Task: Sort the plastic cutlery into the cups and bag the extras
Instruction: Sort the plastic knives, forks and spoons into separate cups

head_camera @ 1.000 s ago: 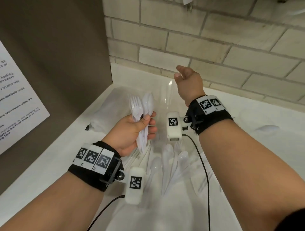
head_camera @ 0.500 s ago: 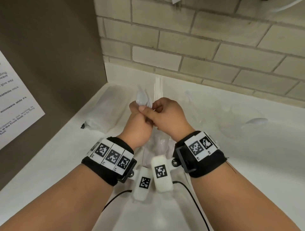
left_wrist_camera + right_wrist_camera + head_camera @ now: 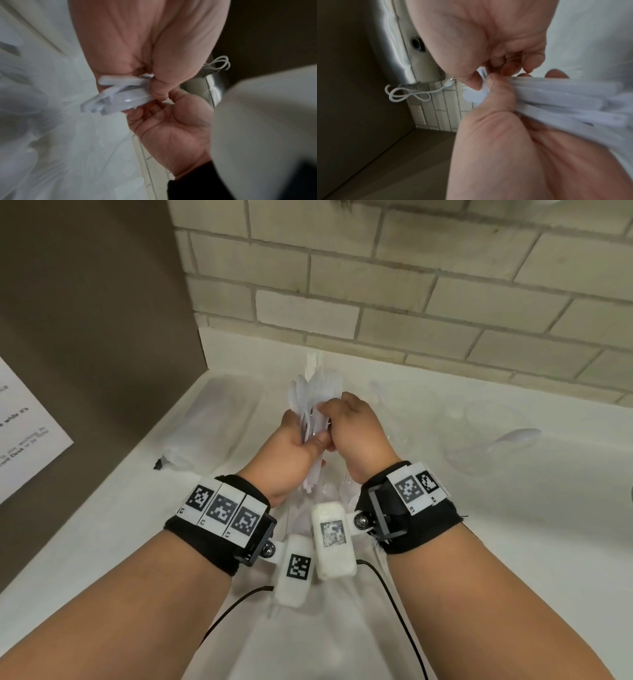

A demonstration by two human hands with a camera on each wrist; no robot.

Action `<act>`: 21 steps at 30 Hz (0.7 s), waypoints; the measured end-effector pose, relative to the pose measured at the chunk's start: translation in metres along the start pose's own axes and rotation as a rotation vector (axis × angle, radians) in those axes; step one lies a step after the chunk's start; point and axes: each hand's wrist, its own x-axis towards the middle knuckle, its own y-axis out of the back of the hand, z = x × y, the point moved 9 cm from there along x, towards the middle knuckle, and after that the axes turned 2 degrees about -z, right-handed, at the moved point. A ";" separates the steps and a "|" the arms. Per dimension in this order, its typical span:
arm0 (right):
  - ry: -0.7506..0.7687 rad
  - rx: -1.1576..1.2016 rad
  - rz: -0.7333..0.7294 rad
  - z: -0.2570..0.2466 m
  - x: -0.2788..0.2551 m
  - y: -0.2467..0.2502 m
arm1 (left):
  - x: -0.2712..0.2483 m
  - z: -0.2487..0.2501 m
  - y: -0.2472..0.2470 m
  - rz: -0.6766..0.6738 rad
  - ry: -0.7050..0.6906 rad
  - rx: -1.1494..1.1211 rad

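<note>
Above the white counter (image 3: 102,542) we have both hands together: our left hand (image 3: 291,453) is wrapped around a bundle of white plastic cutlery (image 3: 313,402) (spoon bowls and fork tines fanning upward), and our right hand (image 3: 356,433) pinches pieces at the top of that bundle with thumb and fingertips. More loose cutlery (image 3: 329,494) lies on the counter beneath our wrists. Clear plastic cups (image 3: 486,422) stand to the right, one holding a spoon (image 3: 517,436). A clear bag (image 3: 185,440) lies to the left.

White counter (image 3: 102,542): clear plastic bag (image 3: 191,436) at left, clear plastic cups (image 3: 493,436) at right, one white spoon (image 3: 517,436) there, loose white cutlery (image 3: 329,491) beneath the wrists.
</note>
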 end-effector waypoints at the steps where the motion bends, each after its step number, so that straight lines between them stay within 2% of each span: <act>1: -0.017 0.030 0.007 0.003 0.001 0.003 | 0.002 -0.001 -0.001 0.009 0.004 0.007; 8: -0.096 0.378 -0.012 0.020 0.005 0.026 | 0.012 -0.012 -0.015 -0.007 0.122 -0.280; 13: -0.085 0.552 0.048 0.018 0.011 0.058 | 0.020 -0.018 -0.020 0.010 0.171 -0.281; 16: 0.087 0.534 0.122 -0.006 0.024 0.091 | 0.024 -0.019 -0.019 0.035 0.173 -0.243; 19: 0.305 0.359 0.232 -0.033 0.038 0.127 | 0.028 -0.019 -0.019 0.020 0.165 -0.236; 21: 0.370 0.259 0.285 -0.038 0.049 0.144 | 0.031 -0.019 -0.022 -0.004 0.169 -0.268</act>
